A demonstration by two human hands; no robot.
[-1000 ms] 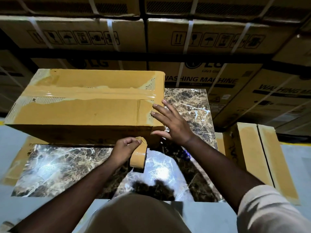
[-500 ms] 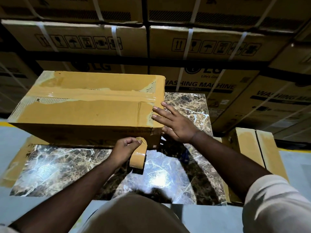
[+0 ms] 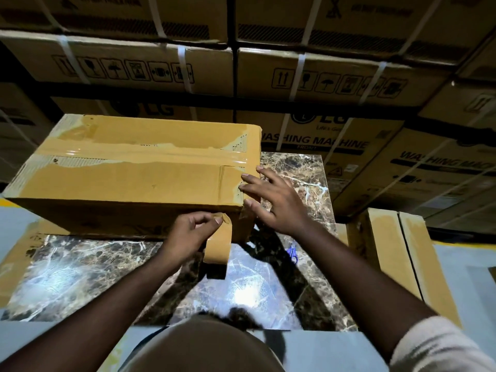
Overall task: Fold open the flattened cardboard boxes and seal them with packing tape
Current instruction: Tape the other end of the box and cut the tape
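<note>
— Sealing looks nearly done? The cardboard box (image 3: 139,173) stands assembled on the marble slab (image 3: 80,277), a glossy tape strip (image 3: 134,154) already along its top seam.

— Nearly. At the box's right end the right hand (image 3: 276,200) lies flat, fingers straight, pressing tape down. Just below the box's near edge, the left hand (image 3: 188,232) pinches the tape roll (image 3: 218,244). That end seam appears unfinished; more boxes (image 3: 397,261) wait right of it.

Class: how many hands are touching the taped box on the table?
1: the right hand presses the box's right end. The left hand holds the tape roll beside it.
</note>
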